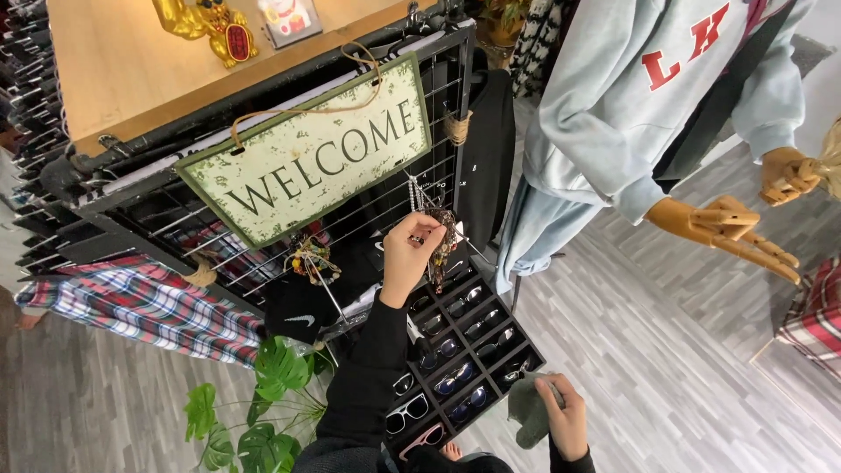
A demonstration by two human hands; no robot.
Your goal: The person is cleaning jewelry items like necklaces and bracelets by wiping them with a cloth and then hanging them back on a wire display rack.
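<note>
A beaded pendant [441, 238] hangs on the wire rack [175, 210], right of and below the sign [315, 158]; the left hand [410, 250] pinches it with closed fingers. Near and right, the right hand [565, 419] grips a grey cloth [528, 410]. Between them lies a tray [477, 350] of sunglasses [455, 378], a plant [263, 403] to its left.

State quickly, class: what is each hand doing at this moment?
Left hand: fingers pinched shut on the hanging beaded ornament on the wire rack.
Right hand: closed on a grey-green cloth, beside the sunglasses tray.
</note>
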